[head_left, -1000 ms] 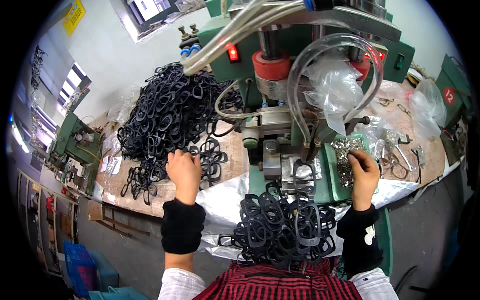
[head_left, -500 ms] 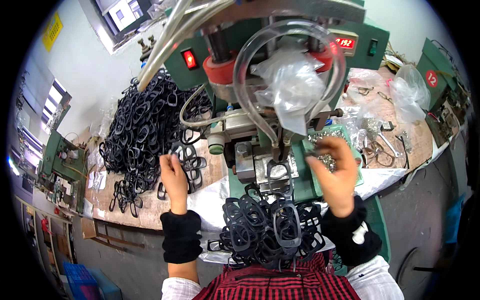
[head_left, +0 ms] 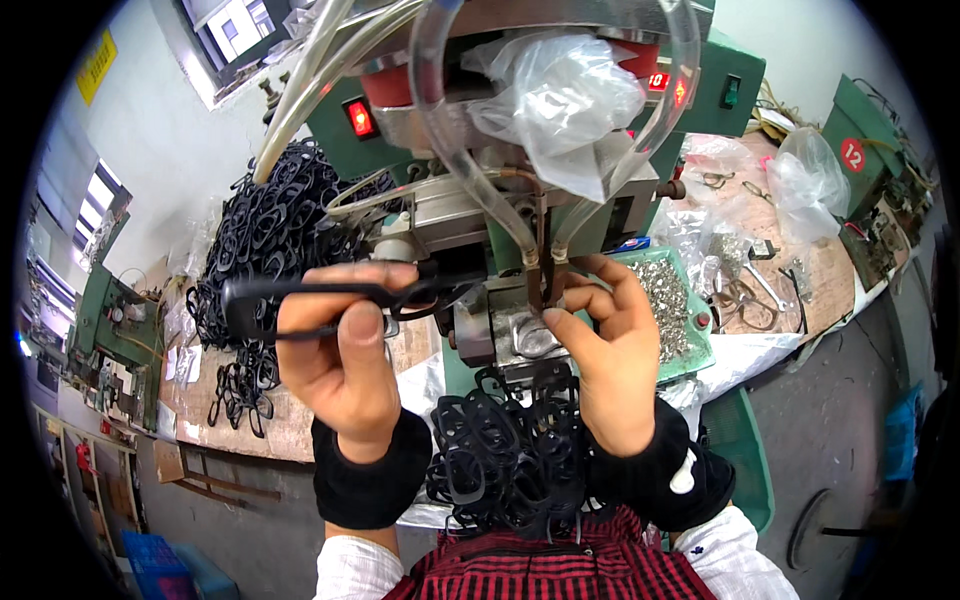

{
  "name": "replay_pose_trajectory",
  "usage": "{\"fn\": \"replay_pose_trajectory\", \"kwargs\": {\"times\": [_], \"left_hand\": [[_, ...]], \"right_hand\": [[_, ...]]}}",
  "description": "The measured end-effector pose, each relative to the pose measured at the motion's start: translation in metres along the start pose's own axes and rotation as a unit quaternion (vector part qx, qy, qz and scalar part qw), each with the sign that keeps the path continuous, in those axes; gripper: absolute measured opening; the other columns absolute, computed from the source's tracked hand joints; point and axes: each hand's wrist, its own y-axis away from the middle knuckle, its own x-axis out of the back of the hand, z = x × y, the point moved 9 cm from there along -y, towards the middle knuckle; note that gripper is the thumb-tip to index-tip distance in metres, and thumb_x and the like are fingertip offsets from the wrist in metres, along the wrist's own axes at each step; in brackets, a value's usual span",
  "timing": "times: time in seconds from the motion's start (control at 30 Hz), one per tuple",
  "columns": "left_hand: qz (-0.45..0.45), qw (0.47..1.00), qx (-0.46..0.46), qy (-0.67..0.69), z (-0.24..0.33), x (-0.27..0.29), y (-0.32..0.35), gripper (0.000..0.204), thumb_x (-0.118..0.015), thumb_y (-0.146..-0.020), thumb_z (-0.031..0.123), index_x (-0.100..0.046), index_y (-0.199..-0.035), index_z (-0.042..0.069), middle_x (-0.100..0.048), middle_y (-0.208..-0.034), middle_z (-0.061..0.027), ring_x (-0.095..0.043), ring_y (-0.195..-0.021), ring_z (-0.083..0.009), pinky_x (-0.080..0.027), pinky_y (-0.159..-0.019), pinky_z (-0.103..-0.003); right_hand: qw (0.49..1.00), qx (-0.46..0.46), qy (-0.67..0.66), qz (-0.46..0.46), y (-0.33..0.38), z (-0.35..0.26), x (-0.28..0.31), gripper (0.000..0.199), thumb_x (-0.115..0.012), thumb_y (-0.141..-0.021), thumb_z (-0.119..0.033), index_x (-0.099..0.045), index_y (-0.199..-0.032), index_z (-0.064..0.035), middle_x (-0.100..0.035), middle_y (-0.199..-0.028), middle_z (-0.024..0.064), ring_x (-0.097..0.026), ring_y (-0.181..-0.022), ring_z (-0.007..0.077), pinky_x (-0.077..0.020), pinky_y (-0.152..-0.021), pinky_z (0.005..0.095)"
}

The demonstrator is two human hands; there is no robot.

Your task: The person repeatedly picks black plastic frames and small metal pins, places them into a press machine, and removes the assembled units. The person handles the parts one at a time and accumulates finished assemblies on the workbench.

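Observation:
My left hand (head_left: pixel 345 365) is closed round a black eyeglass frame (head_left: pixel 330 288), raised to the left of the press with its right end near the metal block. At the press, my right hand (head_left: pixel 615 360) has thumb and forefinger pinched by the dark upright prongs (head_left: pixel 541 275); whatever sits between the fingertips is too small to make out. Under those prongs lies a metal fixture (head_left: pixel 535 333) with a rounded shape on it. A heap of black eyeglass frames (head_left: pixel 490 450) rests below, against my red checked apron (head_left: pixel 540 560).
A green tray (head_left: pixel 697 365) of small metal parts stands right of the press. Behind my left hand is a large pile of black frames (head_left: pixel 265 220). Clear hoses (head_left: pixel 455 150) and a plastic bag (head_left: pixel 565 105) hang in front. A wrench (head_left: pixel 768 290) lies right.
My left hand came from the pile toward the press and now holds a frame. My right hand moved left from the tray to the prongs. The frame standing at the fixture is gone from there.

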Motion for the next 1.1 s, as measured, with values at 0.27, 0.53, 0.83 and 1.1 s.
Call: {"fn": "replay_pose_trajectory", "kwargs": {"times": [0.27, 0.53, 0.83, 1.1], "left_hand": [[-0.290, 0.944, -0.116, -0.109, 0.020, -0.063, 0.053, 0.029, -0.075, -0.074, 0.004, -0.073, -0.103, 0.008, -0.073, -0.107, -0.0095, -0.067, -0.081, -0.0259, -0.054, -0.073, -0.038], [-0.336, 0.926, -0.120, -0.121, 0.006, -0.085, 0.079, 0.034, -0.080, -0.070, 0.008, -0.076, -0.103, 0.012, -0.071, -0.112, -0.0057, -0.067, -0.090, -0.0260, -0.057, -0.088, -0.048], [-0.339, 0.919, -0.047, -0.194, 0.021, -0.068, 0.092, 0.041, -0.085, -0.069, 0.014, -0.074, -0.109, 0.013, -0.068, -0.123, -0.0088, -0.066, -0.104, -0.0298, -0.051, -0.099, -0.048], [0.141, 0.932, 0.006, -0.333, 0.035, 0.100, 0.023, 0.015, -0.057, -0.091, -0.007, -0.063, -0.104, -0.004, -0.066, -0.107, -0.0154, -0.062, -0.096, -0.0228, -0.048, -0.088, -0.032]], "right_hand": [[0.878, 0.180, 0.437, -0.067, -0.015, -0.008, 0.047, 0.031, -0.070, -0.079, -0.009, -0.070, -0.109, -0.0027, -0.066, -0.119, 0.0198, -0.061, -0.114, 0.0392, -0.0462, -0.102, 0.0433], [0.757, 0.229, 0.610, 0.049, -0.010, 0.030, 0.132, 0.018, -0.075, -0.074, -0.010, -0.071, -0.092, -0.0071, -0.060, -0.125, 0.0217, -0.052, -0.125, 0.0435, -0.0440, -0.102, 0.0498], [0.691, 0.319, 0.646, -0.056, -0.033, 0.024, 0.094, 0.020, -0.067, -0.077, -0.005, -0.064, -0.097, -0.0041, -0.065, -0.116, 0.0153, -0.059, -0.115, 0.0370, -0.0508, -0.085, 0.0463], [0.903, 0.143, 0.393, 0.102, -0.021, 0.024, 0.145, 0.011, -0.070, -0.087, -0.002, -0.070, -0.097, 0.0016, -0.071, -0.092, 0.0094, -0.065, -0.086, 0.0190, -0.0497, -0.079, 0.0314]]}}
